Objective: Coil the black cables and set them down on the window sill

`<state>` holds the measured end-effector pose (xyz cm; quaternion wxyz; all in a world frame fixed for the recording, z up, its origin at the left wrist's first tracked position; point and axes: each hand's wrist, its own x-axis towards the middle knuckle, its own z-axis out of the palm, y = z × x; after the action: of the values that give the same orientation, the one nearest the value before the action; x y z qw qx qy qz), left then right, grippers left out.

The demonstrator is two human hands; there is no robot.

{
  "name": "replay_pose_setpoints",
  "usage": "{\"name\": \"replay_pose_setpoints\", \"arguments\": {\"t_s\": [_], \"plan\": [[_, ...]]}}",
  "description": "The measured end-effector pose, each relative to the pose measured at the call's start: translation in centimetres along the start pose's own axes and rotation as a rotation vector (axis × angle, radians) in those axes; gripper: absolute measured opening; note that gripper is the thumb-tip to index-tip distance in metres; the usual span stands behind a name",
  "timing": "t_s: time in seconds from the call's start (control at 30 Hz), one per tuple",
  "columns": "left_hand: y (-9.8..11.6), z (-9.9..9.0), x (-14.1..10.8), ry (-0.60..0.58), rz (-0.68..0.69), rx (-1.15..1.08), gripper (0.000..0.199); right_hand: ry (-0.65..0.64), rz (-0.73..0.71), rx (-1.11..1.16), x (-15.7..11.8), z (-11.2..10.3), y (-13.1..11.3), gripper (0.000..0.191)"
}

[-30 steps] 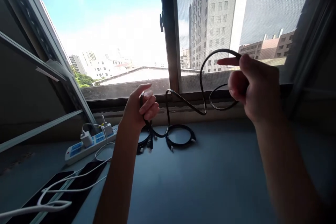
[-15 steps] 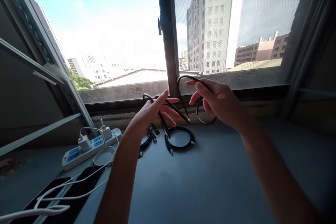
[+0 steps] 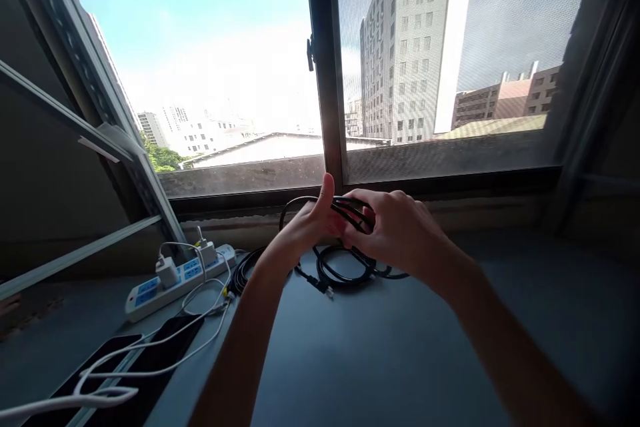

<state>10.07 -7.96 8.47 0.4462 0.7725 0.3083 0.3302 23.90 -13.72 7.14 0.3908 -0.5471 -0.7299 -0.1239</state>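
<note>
A black cable [image 3: 350, 201] is gathered in loops between my two hands above the table, in front of the window. My left hand [image 3: 304, 228] holds the loops from the left, its thumb pointing up and its other fingers partly hidden behind the cable. From the right, my right hand [image 3: 393, 227] curls its thumb and fingers around the same strands. A plug end [image 3: 325, 289] with a metal tip lies below, by a coiled black cable [image 3: 345, 282] on the table. Another black coil [image 3: 243, 273] is partly hidden behind my left forearm.
A white power strip [image 3: 183, 280] with two plugged-in chargers stands at the left. White cords [image 3: 150, 373] run from there across dark flat devices [image 3: 110, 360] on the grey table [image 3: 400, 347]. The window frame [image 3: 330, 80] rises behind, and metal bars [image 3: 90, 67] slant at the left.
My hands have come together from apart; the right moved down and closed around the cable, whose wide loop is now bunched between them. A plug end now shows below. The view shifted slightly.
</note>
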Motion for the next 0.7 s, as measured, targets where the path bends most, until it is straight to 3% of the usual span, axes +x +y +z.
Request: {"name": "replay_pose_setpoints", "arguments": {"t_s": [0.1, 0.2, 0.27, 0.33, 0.4, 0.43, 0.5, 0.57, 0.63, 0.7], "plan": [[0.3, -0.2, -0.3, -0.104, 0.031, 0.024, 0.066, 0.076, 0.068, -0.108, 0.3, -0.2, 0.7, 0.015], [0.9, -0.7, -0.8, -0.067, 0.113, 0.041, 0.048, 0.096, 0.090, -0.015, 0.6, -0.6, 2.0, 0.022], [1.2, -1.2, -1.1, 0.058, 0.234, 0.039, 0.038, 0.098, 0.072, 0.097, 0.5, -1.0, 2.7, 0.022], [1.4, -1.6, -1.2, 0.280, 0.360, 0.080, 0.030, 0.125, 0.074, 0.192, 0.4, -1.5, 3.0, 0.018], [1.3, -1.8, -1.2, 0.503, 0.450, 0.198, 0.032, 0.178, 0.078, 0.259, 0.3, -2.0, 2.9, 0.015], [1.2, -1.8, -1.1, 0.551, 0.474, 0.262, 0.037, 0.207, 0.068, 0.292, 0.2, -2.1, 2.7, 0.014], [0.7, -1.5, -0.7, 0.481, 0.469, 0.305, 0.043, 0.273, 0.020, 0.362, 0.2, -2.2, 2.1, 0.015], [0.1, -1.0, -0.2, 0.333, 0.422, 0.210, 0.031, 0.358, -0.029, 0.430, 0.2, -2.0, 1.6, 0.017], [-0.5, -0.5, 0.3, 0.261, 0.380, 0.058, 0.021, 0.398, -0.061, 0.493, 0.4, -1.5, 1.4, 0.017], [-0.8, -0.2, 0.7, 0.281, 0.339, -0.083, 0.039, 0.364, -0.065, 0.553, 0.5, -1.1, 1.5, 0.016]]}}
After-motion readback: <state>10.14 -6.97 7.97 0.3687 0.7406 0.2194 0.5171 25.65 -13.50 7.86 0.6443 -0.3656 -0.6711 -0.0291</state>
